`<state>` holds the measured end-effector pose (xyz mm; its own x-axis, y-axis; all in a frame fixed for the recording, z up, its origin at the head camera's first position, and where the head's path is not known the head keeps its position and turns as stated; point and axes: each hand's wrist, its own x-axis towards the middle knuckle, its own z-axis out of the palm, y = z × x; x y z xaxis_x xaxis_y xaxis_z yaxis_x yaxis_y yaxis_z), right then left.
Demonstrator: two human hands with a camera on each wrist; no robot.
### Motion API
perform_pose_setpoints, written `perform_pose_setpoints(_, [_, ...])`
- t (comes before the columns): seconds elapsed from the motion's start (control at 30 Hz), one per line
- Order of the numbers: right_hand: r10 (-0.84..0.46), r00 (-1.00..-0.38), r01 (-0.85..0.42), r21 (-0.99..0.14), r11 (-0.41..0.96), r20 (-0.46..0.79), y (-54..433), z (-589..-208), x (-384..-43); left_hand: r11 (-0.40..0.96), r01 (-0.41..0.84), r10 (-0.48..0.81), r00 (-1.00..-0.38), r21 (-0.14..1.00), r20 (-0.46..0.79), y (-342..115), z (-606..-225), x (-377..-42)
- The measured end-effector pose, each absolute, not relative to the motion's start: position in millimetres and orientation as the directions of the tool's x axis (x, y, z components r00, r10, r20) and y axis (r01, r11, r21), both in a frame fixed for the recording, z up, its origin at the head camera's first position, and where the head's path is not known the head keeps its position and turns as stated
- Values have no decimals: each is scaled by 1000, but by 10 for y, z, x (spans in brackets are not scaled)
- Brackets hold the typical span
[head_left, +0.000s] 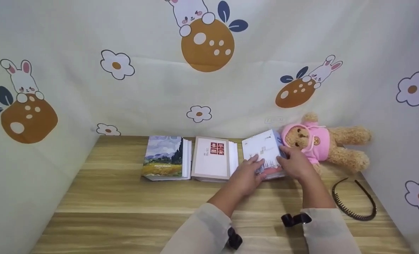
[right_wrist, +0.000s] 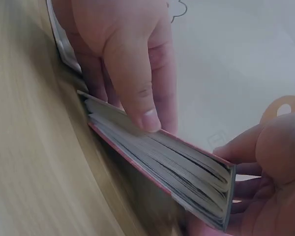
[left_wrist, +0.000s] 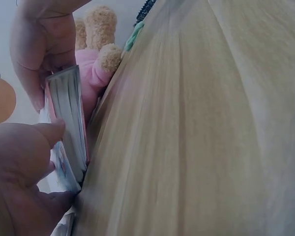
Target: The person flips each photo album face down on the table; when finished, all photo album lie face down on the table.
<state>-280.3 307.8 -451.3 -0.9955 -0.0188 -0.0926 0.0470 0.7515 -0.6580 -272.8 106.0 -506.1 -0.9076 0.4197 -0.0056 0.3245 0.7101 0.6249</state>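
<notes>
Both hands are on a thick white-covered photo album (head_left: pixel 267 141) at the right end of a row. My left hand (head_left: pixel 246 178) grips its left front corner, fingers spread over the cover. At the blue spine side, my right hand (head_left: pixel 295 163) holds it, thumb on the cover and other fingers partly hidden behind the spine. Page edges show between the red-edged covers in the right wrist view, where the album (right_wrist: pixel 157 157) looks tilted, its spine side raised off the table. Left of it lie a white album with red characters (head_left: pixel 211 162) and a landscape-painting album (head_left: pixel 163 155).
A teddy bear in a pink hoodie (head_left: pixel 320 143) lies right of the held album, close to my right hand. Nearer me on that side is a dark toothed headband (head_left: pixel 355 210). Printed cloth walls (head_left: pixel 153 91) enclose the wood-grain table (head_left: pixel 124 208) at the back and sides.
</notes>
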Motion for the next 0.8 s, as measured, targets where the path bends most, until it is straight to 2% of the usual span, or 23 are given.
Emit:
perform_pose_setpoints(0.47, [-7,-979,128,-644,754,-203,3131,-4691,-2843,798,405,448,-894,447,11,1098,-5061,-2712])
perform_pose_setpoints(0.6, [24,-983,137,-638,758,-182,3090,-4679,-2848,767,396,445,-895,506,26,1044,-5044,-2711])
perform_pose_setpoints(0.7, [67,-989,138,-658,741,-132,3024,-4645,-2852,696,366,430,-901,618,49,937,-5016,-2717])
perform_pose_setpoints(0.8, [76,-996,83,-687,722,-39,2922,-4602,-2836,615,327,406,-911,718,67,742,-4946,-2701])
